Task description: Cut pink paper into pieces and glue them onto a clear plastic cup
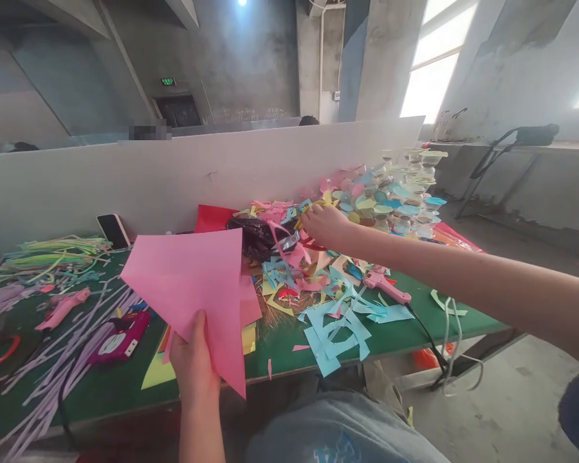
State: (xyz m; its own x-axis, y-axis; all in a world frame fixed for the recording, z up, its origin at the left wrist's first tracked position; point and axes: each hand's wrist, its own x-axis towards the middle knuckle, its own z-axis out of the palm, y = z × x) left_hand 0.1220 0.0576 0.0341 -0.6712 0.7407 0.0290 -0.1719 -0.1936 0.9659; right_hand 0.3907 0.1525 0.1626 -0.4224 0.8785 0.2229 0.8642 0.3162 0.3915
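Note:
My left hand [196,360] grips a pink sheet of paper [193,276] by its lower part, thumb on the near face. The sheet is held up above the front of the table. My right hand [324,225] reaches far out over a heap of paper scraps. Its fingers are closed round what look like scissors [289,241], with a greyish blade and red and yellow parts showing; the rest is hidden by the hand. Pink strips and a black plastic bag [255,236] lie right beside them. Blue paper offcuts [338,334] spread nearer the table edge.
Pink glue guns [388,287] with cords lie right and left. On the left are pale strips [91,334], a magenta box [120,337], orange-handled scissors [2,352] and a phone [113,231]. Clear cups with paper discs [410,193] stack at the right back, before a white partition [174,173].

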